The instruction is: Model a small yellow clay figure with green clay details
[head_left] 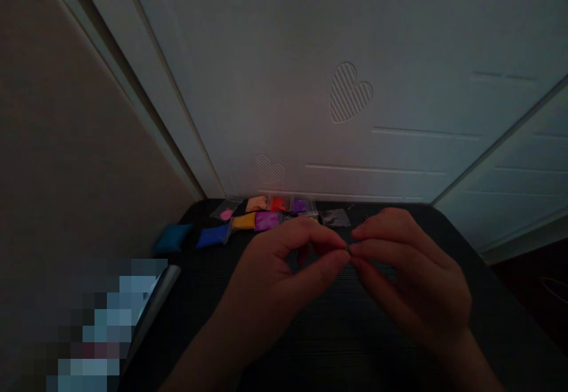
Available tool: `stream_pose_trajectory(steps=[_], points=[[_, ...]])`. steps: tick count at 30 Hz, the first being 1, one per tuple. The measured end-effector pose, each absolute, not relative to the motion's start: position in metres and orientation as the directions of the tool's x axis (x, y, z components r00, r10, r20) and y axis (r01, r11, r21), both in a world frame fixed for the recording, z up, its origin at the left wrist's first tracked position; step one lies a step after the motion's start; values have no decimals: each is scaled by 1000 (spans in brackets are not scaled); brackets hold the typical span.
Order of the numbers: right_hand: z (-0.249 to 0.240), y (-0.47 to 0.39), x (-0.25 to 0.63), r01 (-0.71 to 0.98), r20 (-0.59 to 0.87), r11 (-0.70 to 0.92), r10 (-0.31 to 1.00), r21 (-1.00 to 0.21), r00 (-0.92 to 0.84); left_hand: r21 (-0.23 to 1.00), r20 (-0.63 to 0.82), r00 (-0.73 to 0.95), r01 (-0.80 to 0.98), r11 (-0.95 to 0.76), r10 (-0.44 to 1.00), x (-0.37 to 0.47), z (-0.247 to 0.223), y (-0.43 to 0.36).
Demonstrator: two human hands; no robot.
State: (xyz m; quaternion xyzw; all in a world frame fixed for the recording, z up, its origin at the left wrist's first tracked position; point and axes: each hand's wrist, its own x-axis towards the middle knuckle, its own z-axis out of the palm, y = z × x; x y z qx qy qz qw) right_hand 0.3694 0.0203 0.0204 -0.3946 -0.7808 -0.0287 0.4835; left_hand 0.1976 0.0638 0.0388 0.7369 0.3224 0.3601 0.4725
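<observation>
My left hand [284,279] and my right hand [412,273] meet above the dark table, fingertips almost touching. Between them is a tiny green piece [347,250], mostly covered by the fingers; it may be modelling clay, but too little shows to be sure. The left thumb and index finger pinch it from one side, and the right thumb and fingertips close on it from the other. Behind the left hand lie packets of coloured clay, among them a magenta packet [267,221], a yellow packet [244,221] and a blue packet [213,236].
Along the back edge lie an orange-peach packet [256,203], a red packet [279,203], a purple packet [300,205] and a clear bag [336,218]. A teal packet [173,238] is at the left. A blurred-out lit screen [106,327] stands front left. A white panel [266,84] rises behind the table.
</observation>
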Motion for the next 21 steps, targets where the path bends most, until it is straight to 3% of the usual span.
stream_pose_trajectory(steps=[14,21], points=[[21,22,369,626,778,689,595,-365,-202,956,185,493,112,-273,850,199,42,65],[21,24,370,647,790,685,578,-334,-204,982,163,509,-1,-189,845,201,30,70]])
